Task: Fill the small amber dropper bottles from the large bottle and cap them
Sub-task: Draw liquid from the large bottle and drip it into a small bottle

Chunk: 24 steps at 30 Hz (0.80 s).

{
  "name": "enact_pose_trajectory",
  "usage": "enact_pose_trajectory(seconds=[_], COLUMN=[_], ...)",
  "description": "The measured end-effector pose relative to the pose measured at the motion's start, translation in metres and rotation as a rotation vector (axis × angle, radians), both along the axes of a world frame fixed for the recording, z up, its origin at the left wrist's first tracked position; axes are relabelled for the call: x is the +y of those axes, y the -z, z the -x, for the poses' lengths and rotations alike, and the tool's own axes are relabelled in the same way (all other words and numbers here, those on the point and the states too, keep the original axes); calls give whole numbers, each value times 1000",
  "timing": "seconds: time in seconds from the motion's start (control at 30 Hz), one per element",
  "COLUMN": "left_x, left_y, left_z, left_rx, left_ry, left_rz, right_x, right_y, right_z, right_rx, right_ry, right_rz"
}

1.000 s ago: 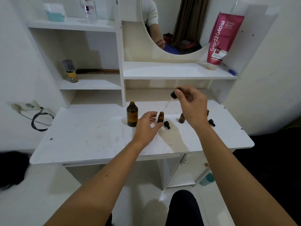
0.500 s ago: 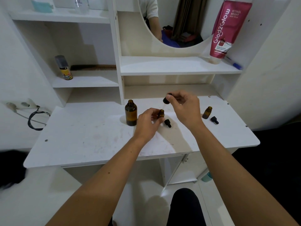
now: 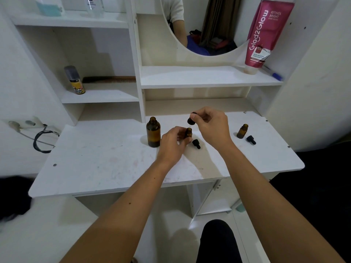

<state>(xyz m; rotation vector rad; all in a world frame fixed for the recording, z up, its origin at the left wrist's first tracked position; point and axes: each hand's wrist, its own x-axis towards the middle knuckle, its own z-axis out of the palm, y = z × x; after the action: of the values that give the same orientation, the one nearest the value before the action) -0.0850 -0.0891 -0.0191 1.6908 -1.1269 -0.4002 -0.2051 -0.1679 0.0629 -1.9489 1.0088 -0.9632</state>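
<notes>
A white desk (image 3: 106, 164) with scuffed, faintly stained paint stands against a white wall, with white shelves (image 3: 205, 76) rising from its back edge. On the desk the big bottle (image 3: 153, 134) stands upright and uncapped, just left of the left hand (image 3: 173, 144), whose fingers curl round a small bottle (image 3: 188, 133) standing on the surface. The right hand (image 3: 210, 126) pinches a dropper (image 3: 191, 119) by its black bulb directly above that bottle's mouth; whether the tip is inside cannot be told. A loose cap (image 3: 196, 144) lies just right of the held bottle. Well to the right, a second small bottle (image 3: 242, 131) stands open with another cap (image 3: 251, 139) lying beside it. The left shelf holds a spray can (image 3: 75, 80) and a comb (image 3: 110, 79); the middle shelf carries a pink tube (image 3: 266, 33) standing on its cap beside a pen (image 3: 273, 74). A curved mirror (image 3: 205, 25) hangs above. A socket (image 3: 23, 123) with a black cable (image 3: 42, 139) sits on the left wall.
</notes>
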Motion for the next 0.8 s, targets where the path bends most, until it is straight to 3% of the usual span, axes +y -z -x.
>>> enact_pose_trajectory(seconds=[0.4, 0.8], left_x=[0, 74], left_y=[3, 1], left_z=[0, -15], left_rx=[-25, 192], left_ry=[-11, -10], left_rz=[-31, 12], right_x=[8, 31], right_y=[-6, -49], right_z=[3, 0], right_rx=[16, -126], right_ry=[-16, -17], right_rz=[56, 214])
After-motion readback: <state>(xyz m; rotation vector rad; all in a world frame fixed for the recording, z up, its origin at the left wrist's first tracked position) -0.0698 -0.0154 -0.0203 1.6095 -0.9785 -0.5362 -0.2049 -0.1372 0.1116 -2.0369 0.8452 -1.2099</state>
